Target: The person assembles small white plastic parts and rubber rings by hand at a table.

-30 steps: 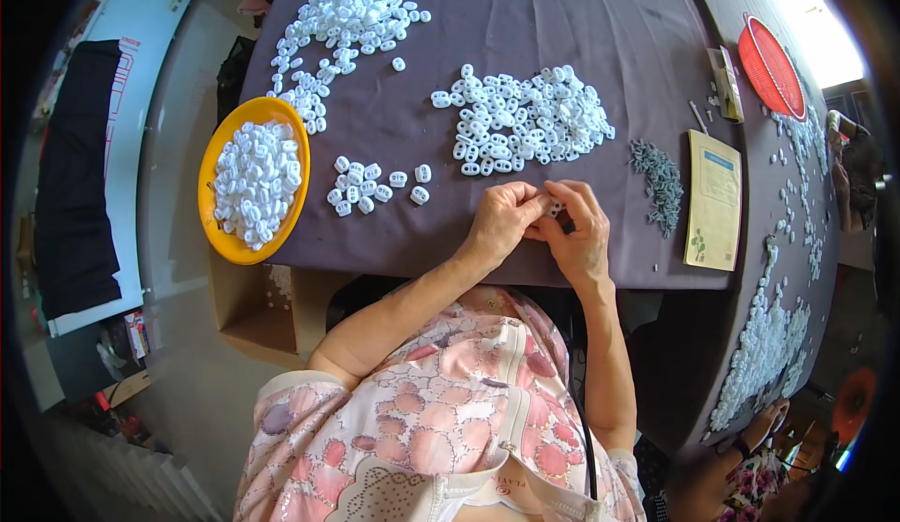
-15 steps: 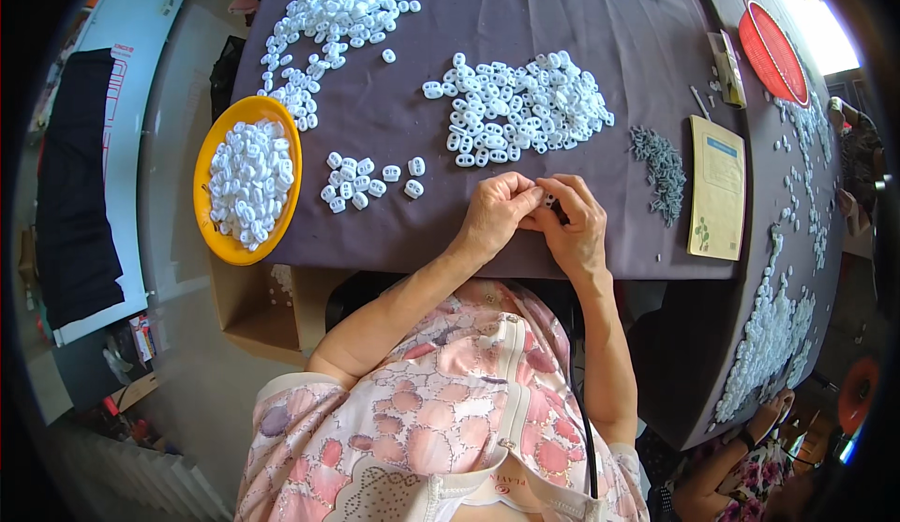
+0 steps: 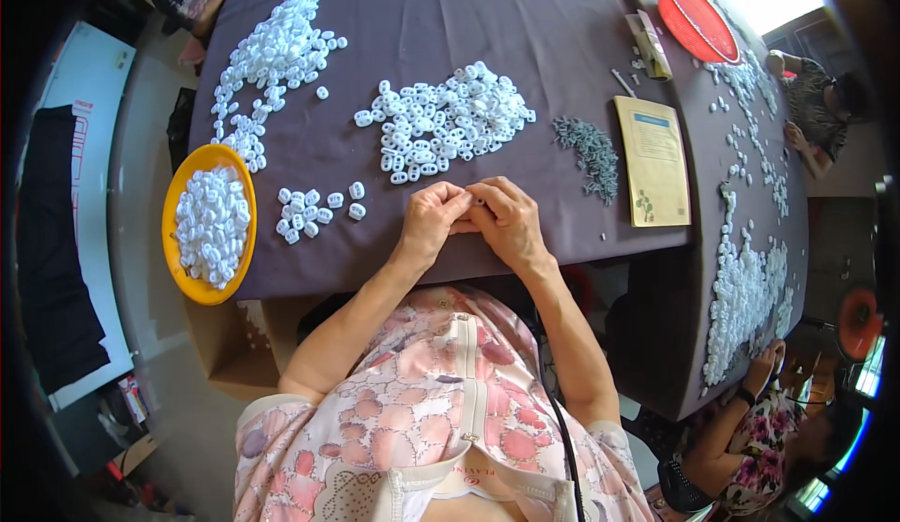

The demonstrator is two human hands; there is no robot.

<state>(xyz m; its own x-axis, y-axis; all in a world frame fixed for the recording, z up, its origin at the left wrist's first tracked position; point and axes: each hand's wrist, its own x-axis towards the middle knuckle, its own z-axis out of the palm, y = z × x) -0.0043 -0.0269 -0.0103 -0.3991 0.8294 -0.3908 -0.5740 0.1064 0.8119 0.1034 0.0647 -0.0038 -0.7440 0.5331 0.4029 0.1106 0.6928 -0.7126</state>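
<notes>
My left hand [image 3: 435, 219] and my right hand [image 3: 511, 224] meet fingertip to fingertip above the front edge of the dark tablecloth. Between the closed fingers a bit of a small white plastic piece [image 3: 480, 202] with a dark hole shows; most of it is hidden. Just beyond my hands lies a broad pile of white oval two-holed pieces [image 3: 450, 119]. A small group of similar white pieces [image 3: 305, 213] sits left of my left hand. Further left stands a yellow oval bowl [image 3: 172, 241] heaped with white pieces. Small grey pieces [image 3: 591, 156] are piled to the right.
Another white pile [image 3: 281, 49] lies far left. A tan booklet [image 3: 656, 171] rests at the right, with a red basket [image 3: 694, 21] beyond it. More white pieces [image 3: 736, 306] spread over the right-hand table, where other people sit. A cardboard box [image 3: 225, 353] stands below the table.
The whole view has shifted, so the table and my hands appear further left. My hands stay pinched together, with the white piece now more covered by fingers.
</notes>
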